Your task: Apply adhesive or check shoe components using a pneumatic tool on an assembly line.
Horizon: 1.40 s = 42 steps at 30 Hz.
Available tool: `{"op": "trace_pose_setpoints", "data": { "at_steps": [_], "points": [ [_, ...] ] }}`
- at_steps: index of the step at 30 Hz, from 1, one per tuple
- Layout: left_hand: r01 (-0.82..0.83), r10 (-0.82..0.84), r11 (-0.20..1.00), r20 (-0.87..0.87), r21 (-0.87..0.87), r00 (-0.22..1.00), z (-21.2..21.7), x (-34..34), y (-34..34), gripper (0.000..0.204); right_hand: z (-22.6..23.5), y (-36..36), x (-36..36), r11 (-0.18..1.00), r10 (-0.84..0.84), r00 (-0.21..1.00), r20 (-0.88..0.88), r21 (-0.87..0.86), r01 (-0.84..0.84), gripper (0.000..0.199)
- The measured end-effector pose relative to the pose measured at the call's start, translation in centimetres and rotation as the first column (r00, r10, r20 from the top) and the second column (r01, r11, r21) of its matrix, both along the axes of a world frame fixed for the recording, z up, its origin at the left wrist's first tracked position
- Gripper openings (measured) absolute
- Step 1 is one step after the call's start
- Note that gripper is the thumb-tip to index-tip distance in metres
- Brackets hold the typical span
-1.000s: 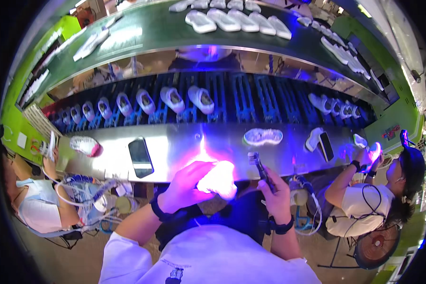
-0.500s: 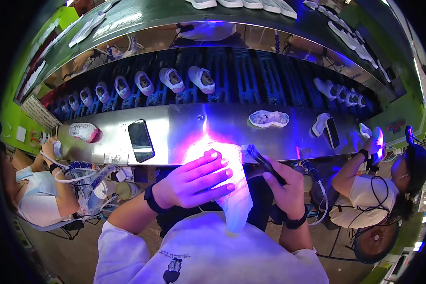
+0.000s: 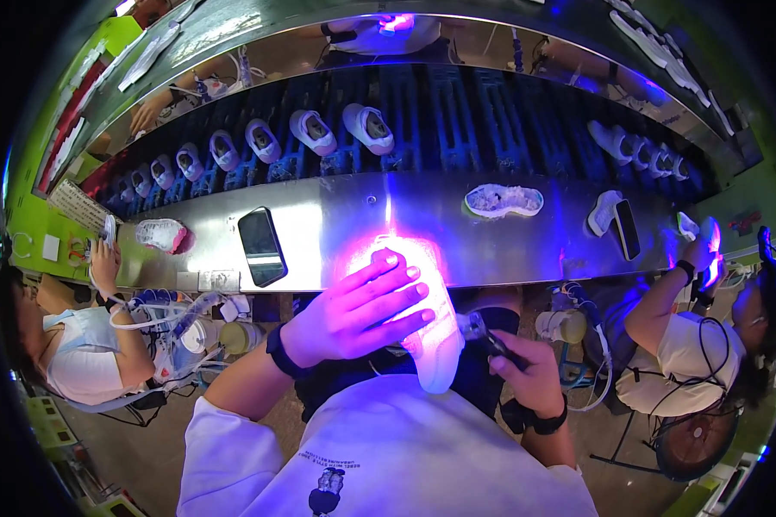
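Observation:
A white shoe (image 3: 440, 355), lit bright pink and violet, is held at the near edge of the bench with its narrow end toward my chest. My left hand (image 3: 366, 310) grips it from the left, fingers stretched across its surface. Glare hides much of its far end, and I cannot tell which side faces up. In my right hand (image 3: 533, 372) is a small dark-handled brush (image 3: 497, 343), fingers closed round the handle. The brush head rests at or against the shoe's right edge.
A phone (image 3: 262, 246) lies on the metal bench (image 3: 319, 202). A shoe sole (image 3: 503, 201), another phone (image 3: 628, 231) and a pink-ended shoe piece (image 3: 160, 233) are there too. Behind runs a dark slatted conveyor with several shoes (image 3: 369, 129). One person (image 3: 90, 345) sits left, another (image 3: 685, 336) right.
My right hand and the brush have moved down toward me, bringing the brush head from the shoe's upper right to its lower right edge. My left hand keeps its hold; the shoe glows more strongly.

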State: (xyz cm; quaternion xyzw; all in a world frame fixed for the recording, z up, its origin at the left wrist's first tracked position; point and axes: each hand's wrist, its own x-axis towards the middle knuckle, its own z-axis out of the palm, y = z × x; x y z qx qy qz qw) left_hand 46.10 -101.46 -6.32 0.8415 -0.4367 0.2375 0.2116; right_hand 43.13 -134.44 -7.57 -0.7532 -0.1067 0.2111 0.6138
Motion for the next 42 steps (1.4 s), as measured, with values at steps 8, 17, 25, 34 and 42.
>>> {"op": "trace_pose_setpoints", "data": {
  "at_steps": [8, 17, 25, 34, 42],
  "points": [
    [-0.008, 0.008, 1.000, -0.013, -0.019, 1.000, -0.9, 0.6, -1.5, 0.036, 0.4, 0.0, 2.4, 0.995, -0.024, 0.999, -0.027, -0.101, 0.021, 0.040],
    [-0.142, 0.119, 0.985, -0.210, -0.101, 0.970, -1.9, 0.0, -1.5, 0.055, -0.8, -1.4, 2.1, 0.997, 0.030, 0.999, -0.037, -0.074, -0.032, 0.038],
    [-0.290, 0.231, 0.947, -0.334, -0.139, 0.914, -3.9, -1.4, -1.0, 0.062, -3.6, -0.3, 0.1, 0.996, 0.001, 0.981, -0.195, 0.084, 0.015, 0.042],
    [-0.451, 0.376, 0.892, -0.488, -0.041, 0.788, -5.4, -3.1, -0.1, 0.070, -4.2, 2.0, -3.6, 0.992, -0.124, 0.978, -0.166, -0.023, 0.121, 0.044],
    [-0.453, 0.323, 0.890, -0.624, -0.056, 0.712, -5.5, -3.1, 1.2, 0.064, 0.1, 2.7, 0.2, 0.918, 0.128, 0.940, 0.315, -0.397, 0.008, 0.044]
  ]
}}
